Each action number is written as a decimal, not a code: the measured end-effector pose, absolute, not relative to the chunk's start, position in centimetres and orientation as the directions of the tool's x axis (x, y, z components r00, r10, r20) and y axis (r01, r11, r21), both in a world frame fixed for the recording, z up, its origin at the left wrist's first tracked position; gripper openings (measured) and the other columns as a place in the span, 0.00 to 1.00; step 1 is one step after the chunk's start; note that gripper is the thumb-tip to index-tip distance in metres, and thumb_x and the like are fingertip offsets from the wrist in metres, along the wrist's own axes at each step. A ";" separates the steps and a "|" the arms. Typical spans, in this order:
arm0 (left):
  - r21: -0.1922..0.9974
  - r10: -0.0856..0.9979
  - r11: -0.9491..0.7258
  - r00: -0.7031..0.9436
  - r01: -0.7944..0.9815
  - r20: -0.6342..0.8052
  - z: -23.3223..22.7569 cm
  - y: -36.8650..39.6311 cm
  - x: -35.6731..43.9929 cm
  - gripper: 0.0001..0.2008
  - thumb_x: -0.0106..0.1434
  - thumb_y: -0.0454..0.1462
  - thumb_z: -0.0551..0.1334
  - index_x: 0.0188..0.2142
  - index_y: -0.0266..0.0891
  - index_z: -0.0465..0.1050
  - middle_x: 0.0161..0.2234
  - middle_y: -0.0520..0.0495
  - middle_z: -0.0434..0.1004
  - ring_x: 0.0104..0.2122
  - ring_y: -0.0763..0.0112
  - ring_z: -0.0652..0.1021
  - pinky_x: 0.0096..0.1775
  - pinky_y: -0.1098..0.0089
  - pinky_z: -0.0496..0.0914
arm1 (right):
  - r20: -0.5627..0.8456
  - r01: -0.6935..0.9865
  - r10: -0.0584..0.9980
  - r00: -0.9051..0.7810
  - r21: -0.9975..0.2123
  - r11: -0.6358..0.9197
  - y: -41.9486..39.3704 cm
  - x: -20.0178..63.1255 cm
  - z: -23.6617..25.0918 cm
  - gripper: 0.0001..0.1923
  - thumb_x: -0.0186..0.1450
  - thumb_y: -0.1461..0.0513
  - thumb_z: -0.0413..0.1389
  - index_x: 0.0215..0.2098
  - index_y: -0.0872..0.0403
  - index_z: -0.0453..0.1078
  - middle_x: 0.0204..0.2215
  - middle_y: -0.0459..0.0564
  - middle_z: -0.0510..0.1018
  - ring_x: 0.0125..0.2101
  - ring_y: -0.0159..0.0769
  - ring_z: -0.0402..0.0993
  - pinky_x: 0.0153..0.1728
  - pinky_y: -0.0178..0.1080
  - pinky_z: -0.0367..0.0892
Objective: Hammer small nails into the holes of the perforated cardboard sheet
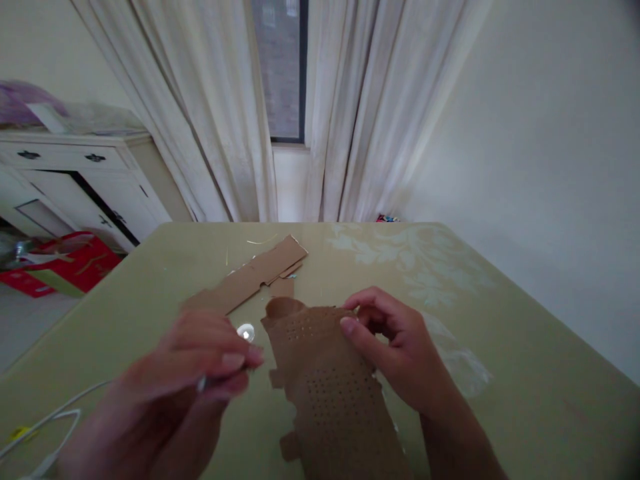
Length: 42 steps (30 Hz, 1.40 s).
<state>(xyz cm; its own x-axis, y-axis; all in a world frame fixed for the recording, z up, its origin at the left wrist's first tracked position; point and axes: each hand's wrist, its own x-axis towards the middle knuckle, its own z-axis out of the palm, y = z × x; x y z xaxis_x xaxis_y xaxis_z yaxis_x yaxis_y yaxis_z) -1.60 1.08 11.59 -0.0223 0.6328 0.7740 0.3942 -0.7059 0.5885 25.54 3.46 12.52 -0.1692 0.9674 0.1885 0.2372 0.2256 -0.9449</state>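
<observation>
My left hand (205, 373) is closed in a pinch around a slim metallic tool (203, 383); most of it is hidden by the fingers and blurred, so its kind does not show. Thumb and fingers of my right hand (385, 333) grip the upper right edge of a brown cardboard sheet (335, 353). Rows of small punched holes run across this sheet, and tabs stick out along its left side. Its top left corner curls up. A gap separates the left fingertips from the sheet's left edge. Behind the left hand lies a small shiny round object (245, 333).
Flat cardboard strips (265, 270) lie farther back on the pale green table (350, 267). Clear plastic film (463, 360) rests right of my right hand. A white cable (70, 407) crosses the left front. Curtains, a cabinet (100, 180) and a red bag (75, 260) stand beyond.
</observation>
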 end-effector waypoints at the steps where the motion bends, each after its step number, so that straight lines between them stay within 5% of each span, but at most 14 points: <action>1: 0.594 0.628 -0.643 -0.110 0.483 0.770 11.0 1.4 -2.2 0.04 0.70 0.43 0.69 0.44 0.53 0.78 0.35 0.53 0.83 0.34 0.62 0.81 0.37 0.61 0.76 | 0.192 0.204 0.974 -0.121 -0.956 0.213 3.2 26.1 12.5 0.11 0.72 0.52 0.65 0.43 0.51 0.77 0.24 0.40 0.70 0.23 0.29 0.64 0.23 0.32 0.57; 5: 0.647 0.865 -0.301 -0.084 0.700 0.494 5.8 3.2 -3.9 0.18 0.70 0.53 0.67 0.51 0.46 0.81 0.31 0.53 0.82 0.28 0.66 0.78 0.30 0.68 0.73 | 0.085 0.067 0.995 0.056 -0.994 0.082 1.4 28.8 10.6 0.18 0.68 0.47 0.68 0.44 0.51 0.77 0.25 0.43 0.76 0.23 0.30 0.66 0.24 0.32 0.58; 9: 0.603 0.923 -0.101 -0.152 0.791 0.354 -1.0 2.9 -4.1 0.21 0.73 0.53 0.59 0.49 0.42 0.81 0.31 0.50 0.83 0.26 0.64 0.78 0.32 0.65 0.73 | -0.108 -0.051 0.978 0.178 -0.994 -0.101 -0.3 30.2 6.2 0.23 0.60 0.45 0.73 0.42 0.52 0.78 0.27 0.47 0.81 0.28 0.37 0.76 0.29 0.36 0.68; 14: 0.439 0.922 -0.204 0.021 0.875 0.387 -5.5 1.9 -2.5 0.18 0.76 0.46 0.55 0.49 0.41 0.81 0.40 0.42 0.87 0.40 0.56 0.84 0.47 0.60 0.76 | -0.296 -0.182 0.939 0.176 -0.947 -0.264 -1.4 29.5 1.4 0.26 0.55 0.43 0.75 0.41 0.50 0.79 0.28 0.48 0.83 0.29 0.42 0.79 0.30 0.38 0.70; 24: 0.301 0.956 -0.177 0.091 0.937 0.279 -6.1 1.8 -1.3 0.17 0.77 0.41 0.52 0.46 0.40 0.80 0.41 0.41 0.84 0.41 0.53 0.83 0.46 0.57 0.74 | -0.218 -0.064 0.956 0.195 -0.976 -0.210 -1.1 28.7 0.6 0.26 0.58 0.41 0.72 0.41 0.50 0.80 0.32 0.50 0.84 0.33 0.44 0.80 0.34 0.40 0.71; 31: 0.304 0.944 -0.191 0.090 0.933 0.317 -6.5 1.9 -1.5 0.17 0.77 0.41 0.53 0.48 0.39 0.80 0.42 0.40 0.83 0.41 0.54 0.82 0.46 0.58 0.73 | -0.165 -0.004 0.956 0.241 -0.986 -0.170 -0.6 28.5 -0.3 0.28 0.56 0.39 0.72 0.38 0.53 0.81 0.32 0.52 0.84 0.33 0.44 0.80 0.35 0.41 0.72; 36: 0.448 0.890 -0.332 0.117 0.830 0.441 -6.2 1.8 -1.2 0.17 0.79 0.42 0.54 0.48 0.39 0.80 0.40 0.41 0.83 0.42 0.57 0.80 0.49 0.59 0.72 | -0.137 0.022 0.961 0.241 -0.989 -0.147 -0.3 28.4 -0.7 0.28 0.55 0.39 0.73 0.38 0.53 0.81 0.33 0.53 0.84 0.35 0.45 0.80 0.39 0.43 0.73; 42: 0.516 0.867 -0.250 -0.048 0.820 0.496 -5.0 1.7 -2.2 0.14 0.76 0.42 0.56 0.47 0.40 0.80 0.41 0.42 0.83 0.43 0.56 0.81 0.51 0.59 0.72 | -0.129 0.039 0.970 0.205 -0.989 -0.140 -0.6 28.7 -0.7 0.29 0.57 0.40 0.72 0.43 0.53 0.81 0.34 0.53 0.84 0.36 0.46 0.81 0.39 0.43 0.74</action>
